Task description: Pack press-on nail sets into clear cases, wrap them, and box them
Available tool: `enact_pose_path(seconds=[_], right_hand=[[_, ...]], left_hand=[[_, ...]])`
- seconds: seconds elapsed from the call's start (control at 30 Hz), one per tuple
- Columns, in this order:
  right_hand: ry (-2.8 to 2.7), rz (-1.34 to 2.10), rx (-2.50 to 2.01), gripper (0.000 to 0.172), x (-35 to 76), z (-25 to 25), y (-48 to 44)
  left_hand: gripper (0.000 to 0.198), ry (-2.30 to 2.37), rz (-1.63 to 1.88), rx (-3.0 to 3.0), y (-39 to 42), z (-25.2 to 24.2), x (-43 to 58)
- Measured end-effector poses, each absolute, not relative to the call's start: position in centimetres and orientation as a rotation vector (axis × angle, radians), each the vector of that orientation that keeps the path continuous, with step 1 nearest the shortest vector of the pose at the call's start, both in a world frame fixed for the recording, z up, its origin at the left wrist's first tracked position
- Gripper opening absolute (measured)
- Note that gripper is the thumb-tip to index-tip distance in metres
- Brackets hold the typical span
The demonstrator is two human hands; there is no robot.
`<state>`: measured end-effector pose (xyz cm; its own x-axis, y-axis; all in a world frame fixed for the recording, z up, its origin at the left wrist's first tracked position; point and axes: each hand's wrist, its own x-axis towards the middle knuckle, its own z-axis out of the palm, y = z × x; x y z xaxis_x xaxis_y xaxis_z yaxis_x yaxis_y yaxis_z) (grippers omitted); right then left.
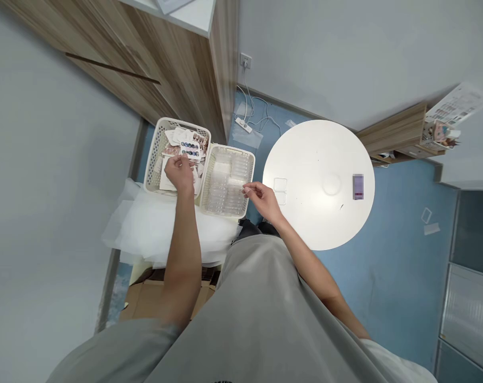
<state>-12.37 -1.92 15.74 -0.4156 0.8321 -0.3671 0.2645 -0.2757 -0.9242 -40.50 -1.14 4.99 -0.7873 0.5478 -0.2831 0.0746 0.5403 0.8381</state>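
My left hand (180, 171) is over the left basket (148, 175), its fingertips pinched at the lower edge of a white card (190, 150). Two rows of shiny dark blue and green oval pieces, like press-on nails, cover this card. Beneath lie more white cards and packets, partly hidden by the hand. At the right edge of the neighbouring basket (252, 159) is my right hand (264, 199), thumb and fingers nearly together; anything between them is too small to make out. Rows of clear plastic boxes (217, 194) fill that basket.
A round white table (317, 223) stands to the right, bearing a clear open plastic case (280, 185) and a purple item (358, 186). Behind the baskets is a wooden cabinet (185, 69). A power strip (243, 125) with cables lies on the floor. White plastic sheeting (146, 223) hangs in front.
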Motion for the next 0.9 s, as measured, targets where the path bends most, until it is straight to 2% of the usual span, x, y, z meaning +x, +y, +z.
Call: enact_pose_path(seconds=[0.07, 0.23, 0.4, 0.53, 0.7, 0.9], right_hand=[[-1.519, 1.748, -1.353, 0.045, -11.9, 15.4, -1.6], [-1.439, 1.787, -1.370, 0.052, -9.4, 13.4, -1.1], [-1.306, 1.774, -1.469, 0.054, -4.5, 11.1, -1.7], [-1.184, 1.739, -1.619, 0.053, 0.5, 9.5, -2.9], [-1.132, 1.716, -1.763, 0.040, 5.3, 6.6, -3.6], [-1.245, 1.643, -1.978, 0.018, 7.4, 2.3, -2.2]], left_hand=[[0.028, 2.178, 1.289, 0.437, -3.4, 7.0, -38.2], [0.036, 1.868, 1.280, 0.464, -7.7, 10.1, -30.2], [0.041, 1.534, 1.170, 0.392, -8.5, 9.5, -21.7], [0.040, 1.442, 0.997, 0.455, -8.5, 7.9, -16.5], [0.029, 1.453, 0.798, 0.498, -8.1, 4.6, -12.9], [0.027, 1.596, 0.664, 0.488, -6.9, 0.3, -10.9]])
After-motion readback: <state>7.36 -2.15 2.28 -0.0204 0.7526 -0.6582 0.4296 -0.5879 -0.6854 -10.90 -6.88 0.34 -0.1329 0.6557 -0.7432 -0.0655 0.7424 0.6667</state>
